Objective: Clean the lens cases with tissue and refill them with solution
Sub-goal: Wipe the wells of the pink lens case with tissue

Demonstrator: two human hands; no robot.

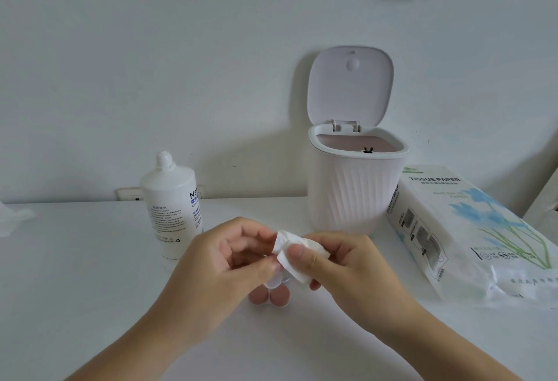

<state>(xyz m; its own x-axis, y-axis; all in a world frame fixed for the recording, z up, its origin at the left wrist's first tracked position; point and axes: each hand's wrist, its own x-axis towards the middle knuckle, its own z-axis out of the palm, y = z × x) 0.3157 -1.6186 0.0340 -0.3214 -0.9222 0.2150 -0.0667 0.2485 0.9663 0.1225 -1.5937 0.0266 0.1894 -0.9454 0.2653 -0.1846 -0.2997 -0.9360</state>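
Both forearms come in from the bottom edge and meet over the white table [90, 259]. Left hand [217, 262] has its fingers curled, and its thumb and forefinger pinch a small clear lens case [276, 283] at the upper edge; the case hangs down from that pinch, so its long axis runs roughly up and down, with two pinkish round caps [270, 296] at the low end, just above the tabletop. Right hand [341, 269] holds a folded white tissue [290, 255] between thumb and curled fingers, and the tissue lies against the top of the case, right where the left fingertips [273, 264] grip it. So the case sits between the two hands, below and slightly left of the tissue; the right hand is the one placed to wipe, working downward and inward, I judge.

Most of the case is hidden behind fingers and tissue; whether its wells are dry I cannot tell.

Behind the left hand stands the solution bottle [172, 205], upright, cap off. A small bin [356, 187] with its lid up stands behind the hands, and a tissue pack [471, 229] lies to its right.
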